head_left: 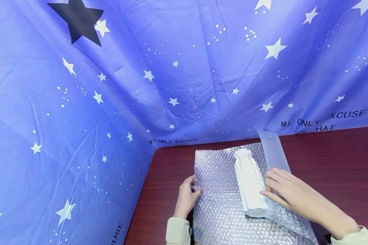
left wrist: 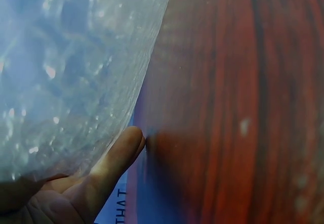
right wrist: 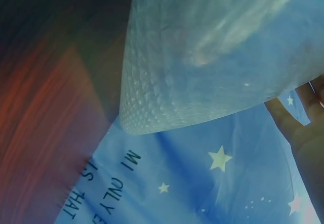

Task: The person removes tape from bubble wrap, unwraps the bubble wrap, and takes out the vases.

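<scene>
Left of the white, fluted, vase-shaped object, the left hand pinches the clear plastic bubble-wrap sheet, apparently for steadiness; right of it, the right hand grips the sheet's folded flap.

Can only see the person's arms from here: L sleeve pale cream, plain, long, ending at the wrist; R sleeve same col. Small blk item at the L cuff, another dk bit nr the R one, both too small to ID. L hand & R hand bare.
</scene>
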### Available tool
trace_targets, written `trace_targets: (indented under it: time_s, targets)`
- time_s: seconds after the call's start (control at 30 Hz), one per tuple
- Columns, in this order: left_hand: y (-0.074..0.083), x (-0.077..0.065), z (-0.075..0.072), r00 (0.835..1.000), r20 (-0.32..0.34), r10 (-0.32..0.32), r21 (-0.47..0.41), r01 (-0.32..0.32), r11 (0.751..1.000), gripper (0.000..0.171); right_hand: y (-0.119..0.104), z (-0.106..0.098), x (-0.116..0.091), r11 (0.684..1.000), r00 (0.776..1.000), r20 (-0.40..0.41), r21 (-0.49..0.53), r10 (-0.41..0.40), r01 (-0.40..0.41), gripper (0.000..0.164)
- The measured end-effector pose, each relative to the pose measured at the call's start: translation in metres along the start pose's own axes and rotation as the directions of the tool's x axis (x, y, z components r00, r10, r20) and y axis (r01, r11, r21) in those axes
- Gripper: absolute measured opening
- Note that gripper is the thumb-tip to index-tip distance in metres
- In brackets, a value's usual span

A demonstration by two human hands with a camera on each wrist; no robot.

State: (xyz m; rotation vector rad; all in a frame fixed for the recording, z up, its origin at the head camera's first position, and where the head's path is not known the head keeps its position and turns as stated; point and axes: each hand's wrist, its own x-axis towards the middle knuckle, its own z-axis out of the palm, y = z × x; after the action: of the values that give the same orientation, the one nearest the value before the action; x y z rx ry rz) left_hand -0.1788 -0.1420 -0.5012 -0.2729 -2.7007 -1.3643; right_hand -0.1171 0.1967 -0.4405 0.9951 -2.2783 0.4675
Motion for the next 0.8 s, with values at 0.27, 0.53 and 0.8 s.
trace_targets:
  time_s: [0.27,0.53,0.8]
  targets:
    - [0.000,0.002,0.000,1.000,-0.013,-0.008,0.025,0.008,1.000,0.055,0.010,-0.001,-0.014,0.999,1.000,-0.022,-0.041,-0.004,0.003,0.023]
    - [0.001,0.001,-0.002,1.000,-0.009,-0.013,0.068,0.014,0.998,0.053,0.023,-0.001,-0.032,1.000,0.998,-0.057,-0.008,0.005,-0.005,0.030]
    - [-0.001,0.000,-0.002,1.000,0.001,-0.028,0.083,0.028,0.996,0.053,0.033,0.001,-0.050,0.999,0.998,-0.046,-0.009,0.048,-0.049,0.024]
